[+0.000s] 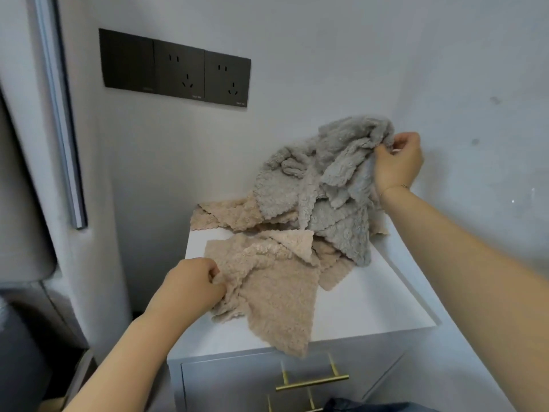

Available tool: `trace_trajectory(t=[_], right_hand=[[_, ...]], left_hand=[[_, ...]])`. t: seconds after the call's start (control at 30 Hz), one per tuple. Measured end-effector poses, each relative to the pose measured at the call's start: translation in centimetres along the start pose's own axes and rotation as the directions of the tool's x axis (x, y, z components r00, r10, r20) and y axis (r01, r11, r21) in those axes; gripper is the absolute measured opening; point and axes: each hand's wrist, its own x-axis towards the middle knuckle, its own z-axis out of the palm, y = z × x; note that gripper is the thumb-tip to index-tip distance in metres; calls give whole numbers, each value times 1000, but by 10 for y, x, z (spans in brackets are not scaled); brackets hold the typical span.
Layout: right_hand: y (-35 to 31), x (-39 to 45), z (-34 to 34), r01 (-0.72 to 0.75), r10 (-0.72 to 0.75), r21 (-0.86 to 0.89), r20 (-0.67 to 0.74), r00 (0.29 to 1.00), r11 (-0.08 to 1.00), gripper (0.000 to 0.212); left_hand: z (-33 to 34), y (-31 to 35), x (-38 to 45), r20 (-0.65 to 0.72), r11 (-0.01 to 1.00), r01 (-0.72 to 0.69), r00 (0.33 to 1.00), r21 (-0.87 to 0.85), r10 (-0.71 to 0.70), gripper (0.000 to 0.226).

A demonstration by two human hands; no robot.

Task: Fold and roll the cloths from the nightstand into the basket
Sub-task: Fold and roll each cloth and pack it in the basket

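Note:
Fluffy cloths lie in a heap on the white nightstand (371,304). My left hand (193,285) grips the left edge of a beige cloth (276,292) whose corner droops over the nightstand's front edge. My right hand (396,162) pinches the top of a grey cloth (320,173) and holds it lifted above the pile, near the right wall. More grey cloth (347,230) and beige cloth (231,214) lie underneath at the back. No basket is in view.
The nightstand stands in a corner, with walls behind and to the right. A dark socket panel (175,68) is on the back wall. A drawer with a brass handle (312,382) is below the top. Grey furniture (26,263) stands at the left.

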Motion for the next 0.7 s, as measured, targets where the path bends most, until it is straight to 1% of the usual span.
trace_trajectory(t=[0.03,0.07,0.1,0.13,0.17,0.2,0.23,0.27,0.3,0.33,0.4,0.43,0.47,0.5,0.53,0.57,0.6,0.63,0.67,0.7], right_hand=[[5,5,3,-35,34,-18,-27,999,999,16],[11,6,7,-53,52,-42,-21,998,998,15],[19,6,11,-58,61,-85,39,997,995,13],[26,4,15,-51,75,-148,162,984,988,14],[32,2,21,-19,96,-228,330,939,973,20],[38,-1,26,38,129,-309,500,856,950,28],[42,-3,29,89,172,-367,619,766,926,34],[45,-5,31,125,204,-402,679,705,907,40],[47,-7,31,137,217,-414,697,683,900,45],[47,-10,28,129,203,-401,684,700,907,48],[43,-21,13,84,134,-345,561,817,935,44],[38,-32,1,90,61,-292,470,881,952,40],[32,-46,-10,126,-31,-213,402,915,969,35],[25,-63,-22,186,-124,-126,393,911,974,31],[20,-81,-34,265,-212,-53,457,864,963,27],[18,-101,-44,341,-280,3,577,767,940,23],[17,-123,-54,398,-304,39,714,630,917,20],[17,-143,-61,444,-285,52,831,477,895,19],[19,-163,-68,493,-258,63,906,337,868,27],[23,-180,-72,545,-234,75,945,229,835,41]], left_hand=[[-1,-2,-1,-1,1000,9,1000,-5,-9,5],[-2,-3,-1,2,1000,17,1000,-4,-16,6],[-3,-4,-1,8,1000,21,1000,-3,-21,6],[-3,-5,-1,9,1000,25,1000,-4,-25,6],[-3,-4,1,4,1000,23,1000,-9,-23,6],[-3,-3,1,3,1000,17,1000,-8,-17,6],[-2,-2,3,1,1000,5,1000,-9,-5,5],[-2,-1,3,-4,1000,-9,1000,-12,9,4],[-1,1,4,-10,1000,-22,1000,-18,22,5],[-1,2,4,-21,999,-34,999,-29,34,7],[-1,6,3,-68,996,-66,996,-60,61,6],[-2,8,3,-102,993,-84,992,-78,76,7],[-4,9,3,-137,990,-102,987,-98,88,8],[-5,8,1,-161,987,-111,983,-118,91,8],[-6,8,-1,-173,984,-112,981,-137,87,9],[-7,5,-3,-172,984,-100,982,-147,74,9],[-7,1,-6,-165,986,-82,985,-148,57,8],[-8,-3,-8,-157,988,-61,987,-143,39,7],[-7,-6,-12,-150,991,-43,988,-129,23,7],[-6,-9,-16,-140,993,-28,990,-111,12,8]])
